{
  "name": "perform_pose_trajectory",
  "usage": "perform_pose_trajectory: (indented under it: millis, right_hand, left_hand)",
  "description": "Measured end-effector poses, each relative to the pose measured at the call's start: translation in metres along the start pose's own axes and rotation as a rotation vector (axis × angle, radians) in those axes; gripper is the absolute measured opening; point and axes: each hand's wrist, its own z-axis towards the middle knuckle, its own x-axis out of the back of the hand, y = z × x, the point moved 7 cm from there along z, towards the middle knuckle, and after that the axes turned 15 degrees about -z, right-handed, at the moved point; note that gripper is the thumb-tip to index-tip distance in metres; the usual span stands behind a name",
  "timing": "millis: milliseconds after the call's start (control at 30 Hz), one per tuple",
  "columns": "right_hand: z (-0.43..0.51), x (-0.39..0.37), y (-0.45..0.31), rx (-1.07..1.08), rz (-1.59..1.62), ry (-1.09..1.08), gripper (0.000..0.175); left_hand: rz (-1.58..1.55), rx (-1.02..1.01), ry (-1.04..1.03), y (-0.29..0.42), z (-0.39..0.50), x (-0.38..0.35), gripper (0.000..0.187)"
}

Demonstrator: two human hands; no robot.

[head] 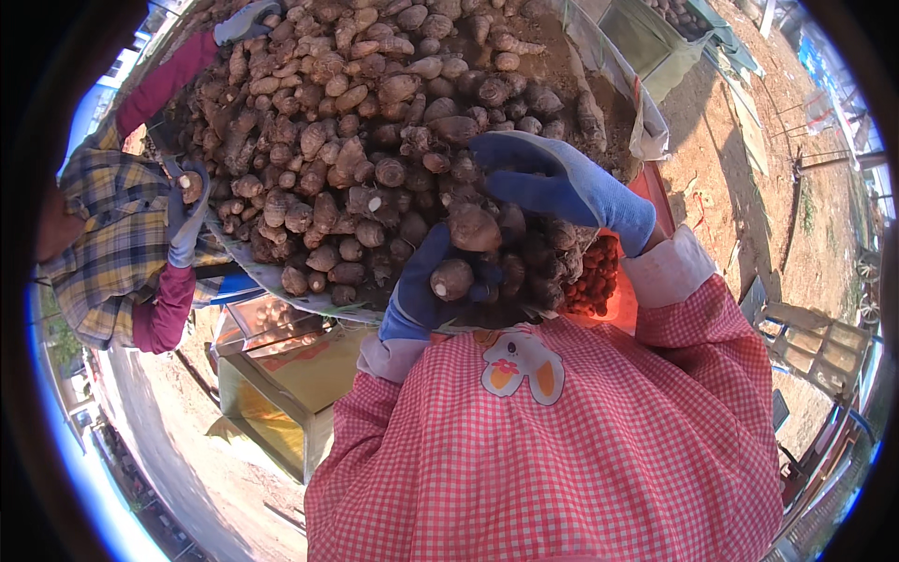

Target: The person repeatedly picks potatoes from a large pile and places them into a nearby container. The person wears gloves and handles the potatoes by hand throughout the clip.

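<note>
A heap of brown taro corms (337,161) lies before me, many with ringed, hairy skins. My left hand (414,288), in a blue knit glove, is closed around a round taro corm (451,279) with a pale cut end. Its thumb is on the far side, and fingertips show to the right of the corm. Just beyond it sits a larger, smooth corm (475,227). My right hand (569,179), in a blue and grey glove, arches over the right part of the heap. Its fingers and thumb are apart, with no corm visible between them.
Across the heap's left edge a person in a plaid top (126,225) works with gloved hands, one holding a corm (188,186). A red bin (650,204) with small corms stands under my right wrist. Fabric-sided containers (270,400) stand at lower left and upper right (650,53).
</note>
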Motion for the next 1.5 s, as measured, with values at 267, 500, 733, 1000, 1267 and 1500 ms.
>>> perform_pose_trajectory:
  millis: [267,500,733,1000,1267,1500]
  right_hand:
    - [-0.041,0.013,0.133,-0.474,-0.173,0.225,0.056]
    - [-0.09,0.011,0.132,-0.487,-0.053,0.261,0.055]
    - [-0.16,0.0,0.145,-0.525,0.284,0.642,0.04]
    - [-0.189,0.009,0.128,-0.244,-0.329,0.423,0.04]
    - [-0.168,0.017,0.13,-0.21,-0.137,0.531,0.053]
    - [-0.201,-0.012,0.163,-0.493,-0.454,0.554,0.059]
  left_hand:
    - [0.537,-0.075,0.368,0.052,-0.048,0.049,0.039]
    - [1.301,0.376,0.146,0.025,-0.016,0.022,0.03]
    - [1.264,0.476,0.152,-0.003,0.006,0.011,0.028]
    - [0.573,0.466,0.002,-0.059,0.005,0.018,0.026]
    - [0.509,0.421,-0.019,-0.082,0.017,0.021,0.025]
    - [-0.465,0.693,0.135,-0.11,0.021,0.018,0.027]
